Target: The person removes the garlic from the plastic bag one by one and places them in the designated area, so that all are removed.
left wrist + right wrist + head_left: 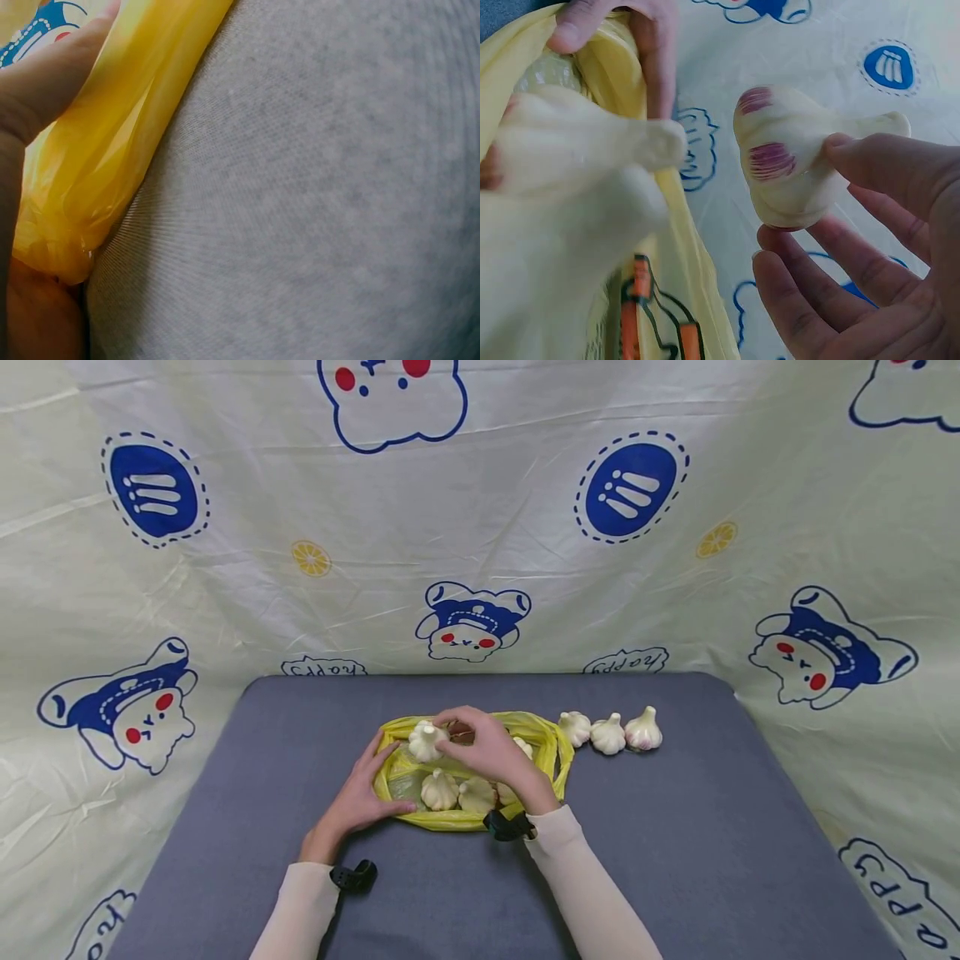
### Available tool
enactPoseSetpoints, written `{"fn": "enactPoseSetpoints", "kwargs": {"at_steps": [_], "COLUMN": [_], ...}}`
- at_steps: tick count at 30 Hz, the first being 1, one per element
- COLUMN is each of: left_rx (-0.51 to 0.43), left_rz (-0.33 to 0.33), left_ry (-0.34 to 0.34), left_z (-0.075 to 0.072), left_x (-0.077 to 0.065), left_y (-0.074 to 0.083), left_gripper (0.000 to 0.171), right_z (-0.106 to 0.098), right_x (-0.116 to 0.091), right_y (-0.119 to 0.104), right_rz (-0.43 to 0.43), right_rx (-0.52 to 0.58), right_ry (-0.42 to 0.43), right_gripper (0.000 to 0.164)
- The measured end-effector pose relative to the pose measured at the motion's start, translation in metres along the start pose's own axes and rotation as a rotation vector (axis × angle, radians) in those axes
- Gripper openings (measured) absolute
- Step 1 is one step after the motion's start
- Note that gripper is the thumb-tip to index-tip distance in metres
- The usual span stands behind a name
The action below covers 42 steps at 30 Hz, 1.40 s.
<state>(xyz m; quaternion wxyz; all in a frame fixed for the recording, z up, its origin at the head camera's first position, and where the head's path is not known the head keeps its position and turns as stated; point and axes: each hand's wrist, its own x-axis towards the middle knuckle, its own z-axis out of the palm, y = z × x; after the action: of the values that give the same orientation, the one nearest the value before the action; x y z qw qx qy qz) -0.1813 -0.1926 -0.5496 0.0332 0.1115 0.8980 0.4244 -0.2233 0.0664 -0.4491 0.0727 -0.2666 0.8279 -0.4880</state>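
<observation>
A yellow plastic bag [450, 821] lies with its mouth wide, several garlic bulbs [439, 790] inside it. My left hand [358, 797] grips the bag's left end, its thumb along the near rim and fingers at the far side. Over the left part of the mouth, my right hand [491, 747] pinches one garlic bulb [787, 165] between thumb and fingers. That bulb is white with purple streaks, and its stem points toward the palm in the right wrist view. The right forearm hides part of the bag's contents.
Three garlic bulbs [607, 734] stand in a row just right of the bag, the nearest one close to its rim. A grey cloth covers the table [697, 827]. Behind it hangs a white printed sheet [510, 485].
</observation>
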Motion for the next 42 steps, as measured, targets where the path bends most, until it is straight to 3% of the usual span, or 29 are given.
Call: {"fn": "enactPoseSetpoints", "kwargs": {"at_steps": [19, 42], "left_rx": [0.001, -0.015], "left_rz": [0.015, 0.021], "left_ry": [0.004, 0.011], "left_z": [0.0, 0.001], "left_x": [0.0, -0.001], "left_y": [0.0, -0.001], "left_gripper": [0.109, 0.107], "right_z": [-0.059, -0.129], "right_x": [-0.06, -0.126], "right_y": [0.036, 0.074], "right_rz": [0.028, 0.138], "right_rx": [0.109, -0.08], "right_ry": [0.298, 0.675], "right_gripper": [0.035, 0.037]}}
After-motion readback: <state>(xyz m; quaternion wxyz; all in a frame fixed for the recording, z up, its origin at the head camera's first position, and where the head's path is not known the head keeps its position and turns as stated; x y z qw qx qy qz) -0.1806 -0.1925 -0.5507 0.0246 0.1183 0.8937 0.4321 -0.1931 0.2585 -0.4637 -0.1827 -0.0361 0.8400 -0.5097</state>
